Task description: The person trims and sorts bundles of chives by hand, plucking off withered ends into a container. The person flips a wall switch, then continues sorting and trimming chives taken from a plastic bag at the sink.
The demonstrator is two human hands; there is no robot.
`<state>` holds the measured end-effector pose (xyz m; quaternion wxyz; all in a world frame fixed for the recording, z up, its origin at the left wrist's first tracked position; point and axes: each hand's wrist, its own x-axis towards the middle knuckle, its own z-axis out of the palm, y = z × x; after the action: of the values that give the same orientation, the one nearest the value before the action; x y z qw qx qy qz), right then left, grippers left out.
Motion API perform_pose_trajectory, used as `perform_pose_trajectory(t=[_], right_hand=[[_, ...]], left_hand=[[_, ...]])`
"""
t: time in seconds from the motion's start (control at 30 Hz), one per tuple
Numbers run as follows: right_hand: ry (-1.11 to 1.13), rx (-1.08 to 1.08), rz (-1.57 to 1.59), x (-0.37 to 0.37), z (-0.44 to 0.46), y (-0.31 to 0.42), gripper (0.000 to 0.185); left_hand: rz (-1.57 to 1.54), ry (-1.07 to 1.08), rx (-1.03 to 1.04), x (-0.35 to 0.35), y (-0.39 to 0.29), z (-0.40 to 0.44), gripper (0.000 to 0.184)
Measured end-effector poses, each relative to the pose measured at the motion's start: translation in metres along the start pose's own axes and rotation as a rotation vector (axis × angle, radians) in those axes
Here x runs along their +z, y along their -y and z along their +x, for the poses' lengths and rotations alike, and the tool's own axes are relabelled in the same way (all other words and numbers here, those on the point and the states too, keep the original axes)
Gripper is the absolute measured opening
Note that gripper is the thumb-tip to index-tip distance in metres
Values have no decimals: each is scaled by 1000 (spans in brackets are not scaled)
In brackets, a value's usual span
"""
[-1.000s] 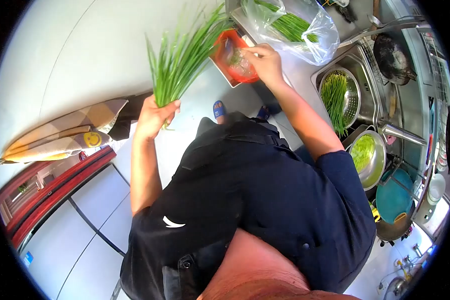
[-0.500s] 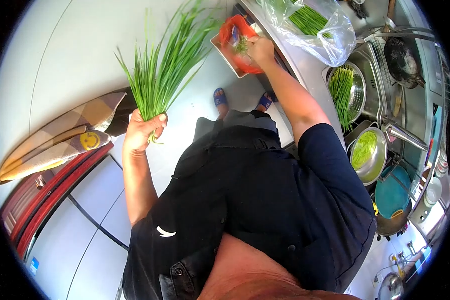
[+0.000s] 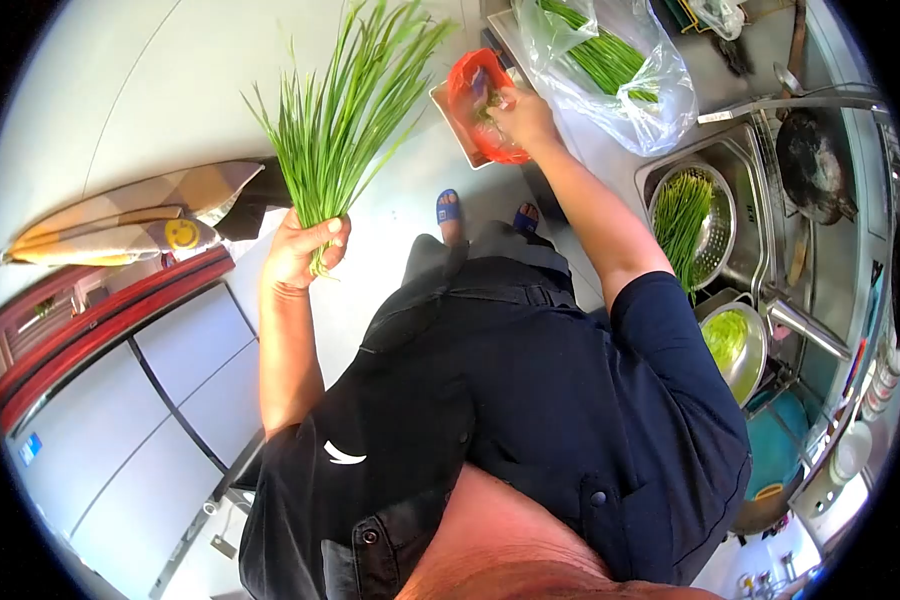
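A fanned bunch of long, slender green stalks (image 3: 345, 135) rises from the left hand (image 3: 305, 250), whose fingers wrap its base. Beside it, the right hand (image 3: 526, 118), fingers half-curled, reaches into a red plastic bag (image 3: 463, 88); its grip is unclear.

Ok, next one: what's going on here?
A person stands by a kitchen counter with both hands busy. The left hand grips a bunch of long green stalks near one end, the tips fanning out. The right hand is at a red-lined bin; whether it holds anything is unclear. More stalks lie in a clear plastic bag and in a metal colander at the sink.
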<state>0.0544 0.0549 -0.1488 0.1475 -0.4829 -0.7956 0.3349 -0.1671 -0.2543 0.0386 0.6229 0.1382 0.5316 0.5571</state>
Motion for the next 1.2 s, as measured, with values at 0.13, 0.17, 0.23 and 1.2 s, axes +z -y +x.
perform_pose_trajectory(t=[0.13,0.17,0.23,1.2], right_hand=[[207,58,19,18,17,-16,38],[214,49,30,30,17,-23,38],[-101,-174,-22,44,16,-29,30],[393,156,1079,-75,-90,149,29]], left_hand=[[-106,-20,52,29,13,-12,20],[-142,-12,44,33,15,-15,20],[-162,-11,45,37,20,-17,19],[-132,294,-90,10,-6,58,13]])
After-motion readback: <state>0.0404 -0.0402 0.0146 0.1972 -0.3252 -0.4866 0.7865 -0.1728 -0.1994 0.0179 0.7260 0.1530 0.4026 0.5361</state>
